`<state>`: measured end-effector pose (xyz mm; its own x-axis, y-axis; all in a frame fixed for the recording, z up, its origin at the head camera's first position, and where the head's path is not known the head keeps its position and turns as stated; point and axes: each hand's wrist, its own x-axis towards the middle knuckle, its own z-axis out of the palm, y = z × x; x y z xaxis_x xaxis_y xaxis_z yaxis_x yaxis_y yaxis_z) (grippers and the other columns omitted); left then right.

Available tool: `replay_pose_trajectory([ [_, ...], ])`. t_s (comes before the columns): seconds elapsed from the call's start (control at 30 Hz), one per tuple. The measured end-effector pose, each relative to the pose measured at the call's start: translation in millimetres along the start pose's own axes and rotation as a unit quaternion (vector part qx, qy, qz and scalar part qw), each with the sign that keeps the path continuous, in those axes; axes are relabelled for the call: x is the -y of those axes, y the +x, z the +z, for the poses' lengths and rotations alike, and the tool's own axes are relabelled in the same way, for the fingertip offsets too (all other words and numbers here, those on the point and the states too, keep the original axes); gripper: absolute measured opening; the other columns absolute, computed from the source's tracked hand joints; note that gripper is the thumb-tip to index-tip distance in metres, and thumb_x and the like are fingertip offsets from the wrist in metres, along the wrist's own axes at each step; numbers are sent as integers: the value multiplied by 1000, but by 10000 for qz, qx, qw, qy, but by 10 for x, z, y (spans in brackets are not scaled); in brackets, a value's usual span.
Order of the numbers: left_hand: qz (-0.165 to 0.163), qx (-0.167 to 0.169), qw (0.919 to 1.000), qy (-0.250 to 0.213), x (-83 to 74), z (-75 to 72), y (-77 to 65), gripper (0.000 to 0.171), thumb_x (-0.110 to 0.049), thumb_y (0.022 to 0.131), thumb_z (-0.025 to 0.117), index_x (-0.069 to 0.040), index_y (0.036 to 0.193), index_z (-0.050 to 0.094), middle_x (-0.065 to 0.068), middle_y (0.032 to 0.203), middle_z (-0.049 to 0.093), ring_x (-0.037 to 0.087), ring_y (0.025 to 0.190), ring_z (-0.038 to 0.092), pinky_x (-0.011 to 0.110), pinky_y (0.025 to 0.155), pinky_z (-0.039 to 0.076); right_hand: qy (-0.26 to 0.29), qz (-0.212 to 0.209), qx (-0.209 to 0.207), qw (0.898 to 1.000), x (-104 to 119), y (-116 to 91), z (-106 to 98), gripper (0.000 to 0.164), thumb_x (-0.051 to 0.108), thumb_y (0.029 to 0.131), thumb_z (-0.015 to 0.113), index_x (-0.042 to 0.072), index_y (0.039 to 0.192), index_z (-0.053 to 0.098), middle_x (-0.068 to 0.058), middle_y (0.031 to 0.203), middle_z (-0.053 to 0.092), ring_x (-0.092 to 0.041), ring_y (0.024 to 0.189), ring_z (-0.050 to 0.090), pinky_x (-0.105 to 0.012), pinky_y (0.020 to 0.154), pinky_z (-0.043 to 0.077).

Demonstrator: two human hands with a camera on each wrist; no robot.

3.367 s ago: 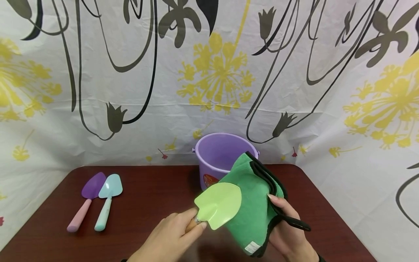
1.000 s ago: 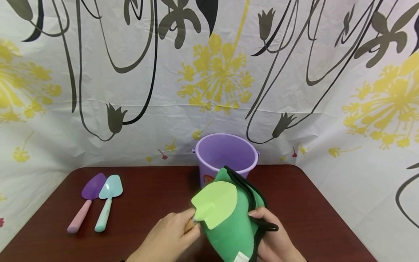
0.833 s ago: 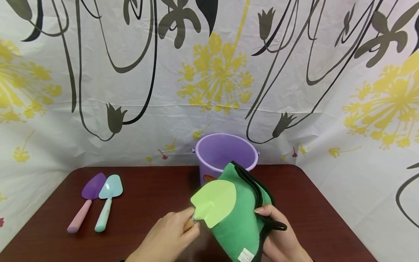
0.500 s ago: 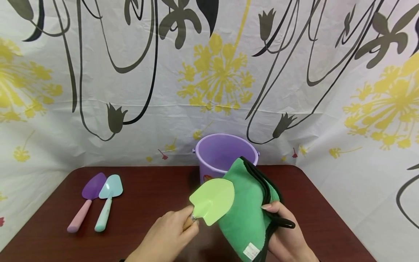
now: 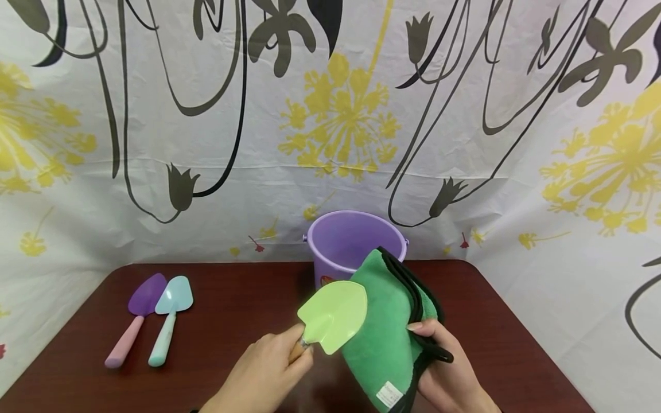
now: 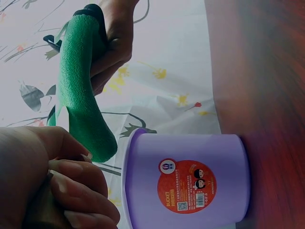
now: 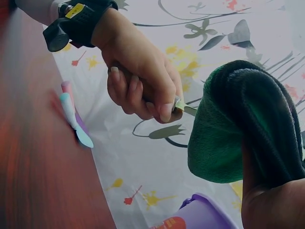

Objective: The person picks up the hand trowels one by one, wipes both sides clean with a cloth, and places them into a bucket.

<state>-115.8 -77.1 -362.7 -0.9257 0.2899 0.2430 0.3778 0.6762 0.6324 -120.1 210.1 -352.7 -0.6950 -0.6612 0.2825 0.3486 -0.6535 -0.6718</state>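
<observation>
On my feed, a flower-printed sheet (image 5: pixel 217 143) hangs behind the dark-red worktop (image 5: pixel 242 332), where the purple bucket (image 5: pixel 326 269) stands at the far edge. The folded green cloth (image 5: pixel 384 327) is held up before the bucket, the right hand (image 5: pixel 448 367) clamping its grip on it. The left hand (image 5: pixel 265 367) has its grip closed round the handle of the light-green trowel (image 5: pixel 335 315), whose blade overlaps the cloth; I can't confirm contact. I judge wiping of this trowel to be underway and unfinished. The purple trowel (image 5: pixel 146 295) and light-blue trowel (image 5: pixel 174 297) lie together on the worktop's left; whether they are done or left to do, nothing shows me. In the left wrist view I read "BUCKET" on the round red label (image 6: pixel 188 186); its smaller characters defeat me. The cloth's white tag (image 5: pixel 389 394) is illegible too.
</observation>
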Motion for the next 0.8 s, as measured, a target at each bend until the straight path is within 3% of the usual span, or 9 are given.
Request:
replay_pose_trajectory([
  [0.27, 27, 26, 10000, -42, -6, -2, -6, 29, -21, 91, 61, -22, 71, 40, -16, 57, 25, -3, 52, 21, 18, 49, 21, -120, 240, -96, 9996, -62, 30, 24, 43, 8, 105, 13, 6, 130, 48, -3, 138, 57, -16, 129, 57, -31, 113, 42],
  [0.57, 134, 70, 9998, -91, 0, 7, -5, 29, -20, 91, 60, -22, 71, 40, -16, 57, 25, -2, 53, 21, 17, 49, 22, -507, 847, -428, 9942, -242, 92, 30, 37, 13, 103, 20, 10, 116, 55, 5, 121, 64, -9, 113, 63, -26, 103, 48],
  [0.8, 265, 76, 9996, 40, 11, 18, -11, 30, -21, 92, 60, -23, 70, 39, -17, 57, 25, -3, 52, 21, 17, 49, 22, -880, 1366, -850, 9830, -390, 126, 36, 33, 16, 102, 28, 14, 108, 60, 9, 110, 70, -4, 103, 67, -23, 95, 51],
])
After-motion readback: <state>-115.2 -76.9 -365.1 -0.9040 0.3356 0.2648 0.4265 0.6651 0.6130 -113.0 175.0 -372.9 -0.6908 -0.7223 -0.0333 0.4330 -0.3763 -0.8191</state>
